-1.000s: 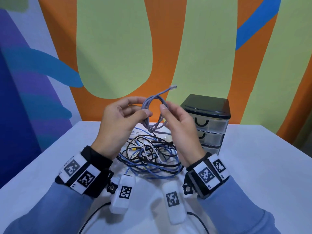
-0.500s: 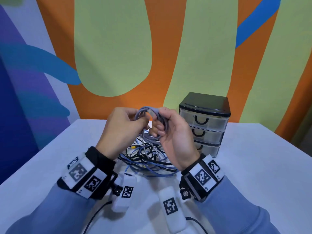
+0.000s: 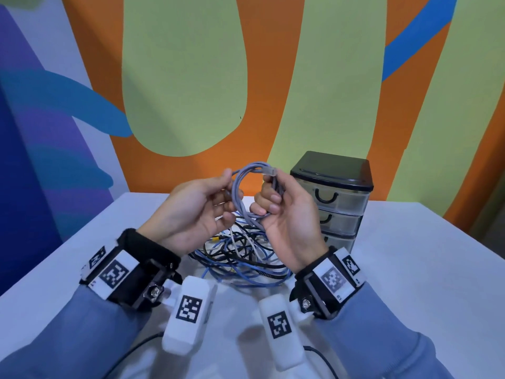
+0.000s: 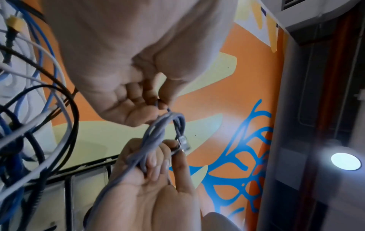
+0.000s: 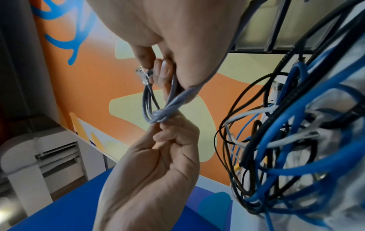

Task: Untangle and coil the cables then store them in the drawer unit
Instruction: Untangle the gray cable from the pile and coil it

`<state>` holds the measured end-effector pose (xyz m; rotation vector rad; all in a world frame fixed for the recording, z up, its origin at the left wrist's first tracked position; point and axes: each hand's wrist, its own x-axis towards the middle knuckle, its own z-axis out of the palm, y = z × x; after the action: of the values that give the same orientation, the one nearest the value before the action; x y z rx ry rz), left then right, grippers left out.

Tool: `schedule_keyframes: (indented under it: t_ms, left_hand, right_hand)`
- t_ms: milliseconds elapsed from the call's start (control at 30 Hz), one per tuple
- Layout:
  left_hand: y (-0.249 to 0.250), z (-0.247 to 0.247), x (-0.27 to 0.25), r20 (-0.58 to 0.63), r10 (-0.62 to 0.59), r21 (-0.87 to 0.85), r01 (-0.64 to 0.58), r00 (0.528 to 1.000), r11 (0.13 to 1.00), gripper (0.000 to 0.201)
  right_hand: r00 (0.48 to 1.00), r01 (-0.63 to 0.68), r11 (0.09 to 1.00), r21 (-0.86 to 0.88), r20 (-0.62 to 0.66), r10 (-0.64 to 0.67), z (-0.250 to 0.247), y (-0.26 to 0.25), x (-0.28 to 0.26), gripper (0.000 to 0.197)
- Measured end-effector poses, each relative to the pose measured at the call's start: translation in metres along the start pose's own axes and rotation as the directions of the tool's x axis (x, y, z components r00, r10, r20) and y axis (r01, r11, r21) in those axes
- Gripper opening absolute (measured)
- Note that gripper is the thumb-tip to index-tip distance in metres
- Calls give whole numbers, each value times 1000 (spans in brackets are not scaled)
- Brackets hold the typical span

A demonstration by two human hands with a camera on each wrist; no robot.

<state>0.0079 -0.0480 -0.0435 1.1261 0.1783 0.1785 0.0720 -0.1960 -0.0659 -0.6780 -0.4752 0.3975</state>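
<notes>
Head view: no readable writing, only square black-and-white marker tags (image 3: 113, 274) on wrist bands and white camera housings. Grey cable (image 3: 240, 195) coiled in small loop, lifted above bench (image 3: 410, 269), clear plug (image 3: 269, 171) at top. Left hand (image 3: 191, 214) pinches loop's left side between thumb and fingers; right hand (image 3: 289, 217) grips right side, fingers curled round strands. Tangle of blue, black, white cables (image 3: 240, 258) lies on bench beneath hands. Drawer unit (image 3: 336, 198), black lid, three closed drawers, just right of tangle.
</notes>
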Motion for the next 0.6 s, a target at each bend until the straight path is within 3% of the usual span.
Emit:
schedule_keyframes:
  t_ms: [167, 300, 367, 433, 500, 567, 600]
  left_hand:
    - [-5, -2, 4, -96, 6, -140, -19, 995, 990, 17]
    - [-4, 1, 1, -46, 163, -203, -169, 986, 965, 11]
    - [-6, 7, -2, 1, 271, -119, -269, 963, 956, 10]
    - [-8, 11, -6, 73, 390, 73, -395, 918, 916, 13]
    - [-7, 12, -10, 194, 504, 326, -539, 842, 776, 18]
    - [-3, 10, -11, 314, 504, 467, -593, 805, 656, 22]
    - [0, 9, -10, 339, 455, 483, -567, 823, 667, 22]
  right_hand:
    - [992, 119, 993, -11, -43, -119, -4, -3, 4, 9]
    - [980, 140, 985, -105, -124, -152, -4, 0, 7, 14]
    - [972, 157, 975, -155, -150, -180, -6, 0, 9, 11]
    - [960, 183, 948, -260, -160, -229, -9, -2, 10, 12]
    - [947, 207, 884, -420, -142, -289, -14, -2, 12, 16]
    - [938, 239, 797, -555, -80, -338, -18, -1, 12, 18]
    - [936, 251, 748, -614, -45, -350, -19, 1, 12, 18]
